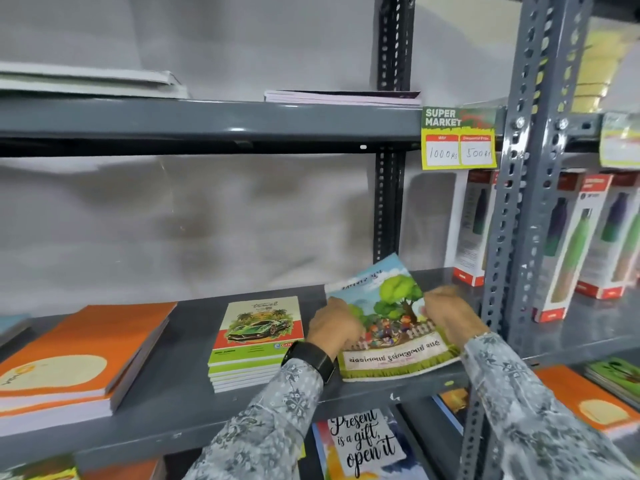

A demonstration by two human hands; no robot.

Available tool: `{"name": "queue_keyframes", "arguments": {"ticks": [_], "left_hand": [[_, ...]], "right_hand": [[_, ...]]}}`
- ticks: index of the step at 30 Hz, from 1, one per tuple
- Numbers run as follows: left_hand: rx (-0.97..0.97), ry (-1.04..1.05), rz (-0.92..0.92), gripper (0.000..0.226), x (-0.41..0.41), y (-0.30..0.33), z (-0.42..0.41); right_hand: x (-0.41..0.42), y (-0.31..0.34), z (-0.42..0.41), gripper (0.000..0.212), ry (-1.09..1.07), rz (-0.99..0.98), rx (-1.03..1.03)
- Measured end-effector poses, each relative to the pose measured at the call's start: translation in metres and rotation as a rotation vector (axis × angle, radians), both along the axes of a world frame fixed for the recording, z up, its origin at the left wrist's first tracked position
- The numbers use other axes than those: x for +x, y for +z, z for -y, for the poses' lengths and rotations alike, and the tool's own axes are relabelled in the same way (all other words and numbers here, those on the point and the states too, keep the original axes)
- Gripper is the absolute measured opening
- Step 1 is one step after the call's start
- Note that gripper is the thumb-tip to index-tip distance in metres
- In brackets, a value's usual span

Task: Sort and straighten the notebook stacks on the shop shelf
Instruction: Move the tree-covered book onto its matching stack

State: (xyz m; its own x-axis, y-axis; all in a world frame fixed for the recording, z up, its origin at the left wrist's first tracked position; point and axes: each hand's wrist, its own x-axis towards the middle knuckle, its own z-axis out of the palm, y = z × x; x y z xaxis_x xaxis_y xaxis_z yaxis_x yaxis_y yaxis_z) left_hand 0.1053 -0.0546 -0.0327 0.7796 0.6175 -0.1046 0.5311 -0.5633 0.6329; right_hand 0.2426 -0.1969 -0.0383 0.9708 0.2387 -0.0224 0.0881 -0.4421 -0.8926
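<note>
Both the left hand (pixel 332 323) and right hand (pixel 446 313) clasp the edges of a tree-illustrated paper notebook stack (pixel 391 327) lying skewed on the grey metal shelf (pixel 180 403), beside the green car-cover notebook stack (pixel 256 337).

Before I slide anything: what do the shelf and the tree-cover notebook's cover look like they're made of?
Shelf: looks like grey-painted steel, semi-gloss; light glints on its edges and the uprights are punched with slots. Tree-cover notebook: thin printed paper or card with a slight sheen; its corner lifts and bends under both hands' grip, so probably soft-cover.

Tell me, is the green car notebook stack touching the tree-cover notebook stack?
Apart. The head view shows bare shelf between the car notebook stack and the tree-cover stack.
</note>
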Motion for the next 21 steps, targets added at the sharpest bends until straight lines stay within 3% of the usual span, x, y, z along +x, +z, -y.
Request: {"name": "queue_keyframes", "arguments": {"ticks": [4, 10, 15, 19, 21], "left_hand": [[-0.2, 0.043, 0.481, 0.028, -0.018, -0.002, -0.022], [-0.295, 0.082, 0.884, 0.053, -0.111, 0.031, -0.069], [-0.249, 0.204, 1.054, 0.053, -0.22, 0.037, -0.157], [-0.115, 0.374, 1.099, 0.052, -0.329, 0.03, -0.242], [-0.043, 0.44, 1.084, 0.05, -0.38, 0.024, -0.281]], "right_hand": [[-0.015, 0.019, 0.003, 0.023, -0.035, 0.087, 0.19], [-0.094, 0.055, -0.047, 0.018, 0.092, 0.06, 0.463], [-0.189, 0.063, -0.144, 0.025, 0.275, 0.042, 0.58], [-0.279, 0.055, -0.245, 0.027, 0.428, 0.043, 0.531], [-0.323, 0.047, -0.293, 0.017, 0.498, 0.046, 0.468]]}}
